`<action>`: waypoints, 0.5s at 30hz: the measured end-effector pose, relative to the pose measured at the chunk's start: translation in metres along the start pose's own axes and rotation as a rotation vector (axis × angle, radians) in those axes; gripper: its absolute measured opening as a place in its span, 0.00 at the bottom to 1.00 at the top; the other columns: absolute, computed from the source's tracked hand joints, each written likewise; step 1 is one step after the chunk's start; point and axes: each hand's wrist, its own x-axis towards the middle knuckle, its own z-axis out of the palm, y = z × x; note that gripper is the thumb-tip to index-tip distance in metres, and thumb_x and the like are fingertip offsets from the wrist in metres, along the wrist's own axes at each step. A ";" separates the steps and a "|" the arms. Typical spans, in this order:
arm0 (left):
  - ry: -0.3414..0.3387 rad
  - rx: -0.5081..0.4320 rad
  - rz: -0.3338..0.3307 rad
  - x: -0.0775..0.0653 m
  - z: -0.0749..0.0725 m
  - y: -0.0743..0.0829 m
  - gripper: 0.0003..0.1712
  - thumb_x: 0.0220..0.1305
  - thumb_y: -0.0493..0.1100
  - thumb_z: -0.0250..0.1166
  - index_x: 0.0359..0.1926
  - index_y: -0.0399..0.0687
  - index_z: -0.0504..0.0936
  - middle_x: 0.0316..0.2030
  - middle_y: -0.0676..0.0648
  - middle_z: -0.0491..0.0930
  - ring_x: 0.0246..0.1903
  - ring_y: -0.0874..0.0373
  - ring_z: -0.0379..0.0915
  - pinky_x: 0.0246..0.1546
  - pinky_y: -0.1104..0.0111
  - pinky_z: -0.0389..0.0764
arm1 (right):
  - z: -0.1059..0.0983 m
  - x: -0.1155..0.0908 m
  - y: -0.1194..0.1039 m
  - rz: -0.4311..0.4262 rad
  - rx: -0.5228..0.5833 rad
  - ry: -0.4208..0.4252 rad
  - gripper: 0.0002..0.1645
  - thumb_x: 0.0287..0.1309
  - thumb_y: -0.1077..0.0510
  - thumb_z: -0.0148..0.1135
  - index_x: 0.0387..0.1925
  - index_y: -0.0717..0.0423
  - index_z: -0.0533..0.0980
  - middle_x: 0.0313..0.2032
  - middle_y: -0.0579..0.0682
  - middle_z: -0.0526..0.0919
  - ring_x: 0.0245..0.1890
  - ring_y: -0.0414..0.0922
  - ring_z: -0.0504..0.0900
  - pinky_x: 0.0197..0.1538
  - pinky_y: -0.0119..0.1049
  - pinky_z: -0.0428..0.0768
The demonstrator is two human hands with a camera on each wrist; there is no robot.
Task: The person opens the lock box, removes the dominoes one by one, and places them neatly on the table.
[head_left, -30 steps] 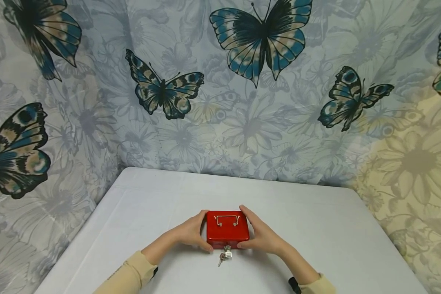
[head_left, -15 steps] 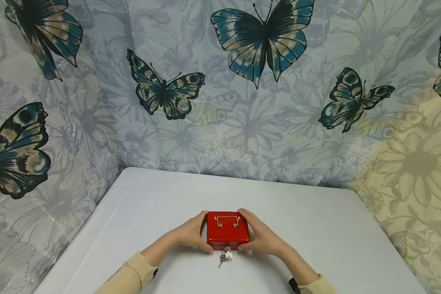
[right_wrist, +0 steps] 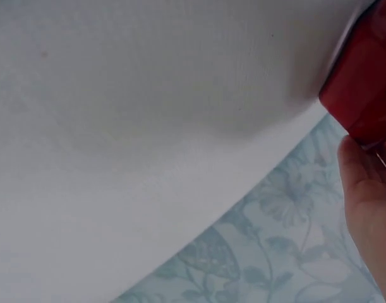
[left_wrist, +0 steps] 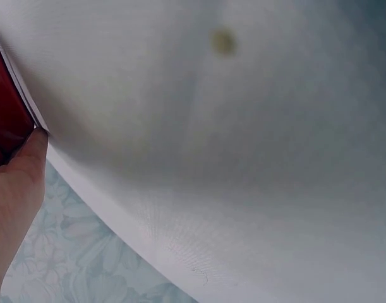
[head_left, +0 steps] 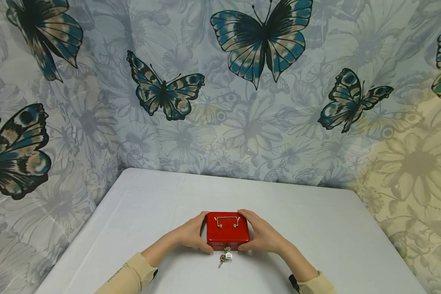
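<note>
A small red metal cash box (head_left: 228, 234) sits on the white-covered table, its lid down. A thin wire handle (head_left: 227, 218) lies on the lid. From the front hangs a small padlock (head_left: 228, 255), with keys (head_left: 222, 260) beside it. My left hand (head_left: 189, 232) grips the box's left side, thumb at the front corner and fingers toward the back. My right hand (head_left: 261, 236) holds the right side in the same way. Only an edge of the red box (left_wrist: 6, 104) shows in the left wrist view; the right wrist view catches its corner (right_wrist: 363, 82).
The white table (head_left: 161, 192) spreads out around the box. Behind and beside it hangs a floral cloth backdrop (head_left: 250, 122) printed with large butterflies. Beige sleeves (head_left: 130, 273) cover both forearms.
The fingertips of my right hand have come down slightly at the box's back right corner. The left hand and the box look still.
</note>
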 end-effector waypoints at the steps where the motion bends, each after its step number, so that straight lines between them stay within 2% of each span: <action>1: 0.001 -0.003 0.001 0.000 0.000 0.000 0.59 0.40 0.55 0.80 0.68 0.43 0.56 0.59 0.51 0.70 0.58 0.55 0.66 0.63 0.52 0.68 | 0.000 0.000 0.000 -0.001 -0.012 -0.001 0.58 0.40 0.51 0.81 0.70 0.59 0.60 0.67 0.54 0.66 0.66 0.55 0.66 0.61 0.58 0.72; 15: -0.004 -0.018 -0.006 -0.001 0.000 0.001 0.59 0.40 0.54 0.80 0.68 0.43 0.56 0.59 0.51 0.69 0.58 0.55 0.65 0.63 0.52 0.68 | -0.005 0.004 -0.001 -0.030 -0.061 -0.012 0.57 0.39 0.48 0.81 0.69 0.60 0.62 0.65 0.53 0.69 0.64 0.54 0.70 0.60 0.55 0.74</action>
